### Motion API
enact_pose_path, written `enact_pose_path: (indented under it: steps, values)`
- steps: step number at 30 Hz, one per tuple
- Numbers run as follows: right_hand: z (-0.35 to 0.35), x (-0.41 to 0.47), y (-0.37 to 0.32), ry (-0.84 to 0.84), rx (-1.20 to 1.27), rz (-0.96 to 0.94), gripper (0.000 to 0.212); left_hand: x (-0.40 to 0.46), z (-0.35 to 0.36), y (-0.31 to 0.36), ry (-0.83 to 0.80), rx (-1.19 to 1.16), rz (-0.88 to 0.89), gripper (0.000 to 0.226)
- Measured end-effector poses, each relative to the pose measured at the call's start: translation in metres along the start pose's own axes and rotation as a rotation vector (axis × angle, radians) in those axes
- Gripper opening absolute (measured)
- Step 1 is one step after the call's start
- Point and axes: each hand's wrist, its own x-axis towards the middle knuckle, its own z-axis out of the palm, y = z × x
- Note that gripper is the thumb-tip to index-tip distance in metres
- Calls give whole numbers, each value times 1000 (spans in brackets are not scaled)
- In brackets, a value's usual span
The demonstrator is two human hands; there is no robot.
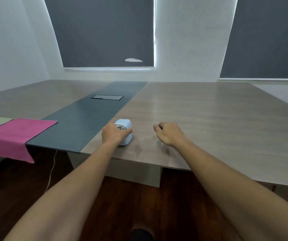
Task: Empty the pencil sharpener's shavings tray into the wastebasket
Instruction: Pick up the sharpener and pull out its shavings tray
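Note:
A small light-blue pencil sharpener (pixel 126 125) stands on the wooden table (pixel 209 119) near its front edge. My left hand (pixel 112 134) wraps around the sharpener's near side, thumb across its front. A silver part shows between my fingers. My right hand (pixel 167 134) hovers just above the table to the right of the sharpener, fingers loosely curled and holding nothing. No wastebasket is in view, and I cannot make out the shavings tray.
A dark grey strip (pixel 87 119) with a cable hatch (pixel 107 97) runs down the table left of the sharpener. A pink cloth (pixel 14 136) hangs over a lower surface at far left. A white cable (pixel 52 171) drops to the dark wooden floor (pixel 122 206).

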Motion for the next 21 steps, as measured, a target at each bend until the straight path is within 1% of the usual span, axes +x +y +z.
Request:
enact_pose_path:
  steps: [2,3,6,8,9,11,13,16,18,21]
  values:
    - [-1,1,0,-32,101,25,47,1,1,6,-18,-52,-7,67]
    - [-2,1,-1,-55,158,39,49,1,1,7,-41,-122,-8,62]
    - [-6,-4,1,-157,305,75,59,-5,3,13,-217,-428,-21,46]
    - [-10,-13,5,-240,354,109,66,-11,5,17,-343,-529,6,41]
    - [-12,-19,7,-277,395,129,67,-13,5,19,-391,-559,21,40]
    - [-16,-31,14,-321,534,158,60,-17,8,23,-481,-606,46,41]
    - [-18,-41,22,-311,683,152,52,-21,11,27,-560,-625,71,42]
    - [-20,-51,34,-286,876,147,49,-27,20,31,-664,-634,103,45]
    - [-23,-56,42,-273,937,144,46,-30,26,35,-737,-644,125,54]
    - [-29,-58,52,-263,951,130,41,-33,34,41,-824,-648,160,63]
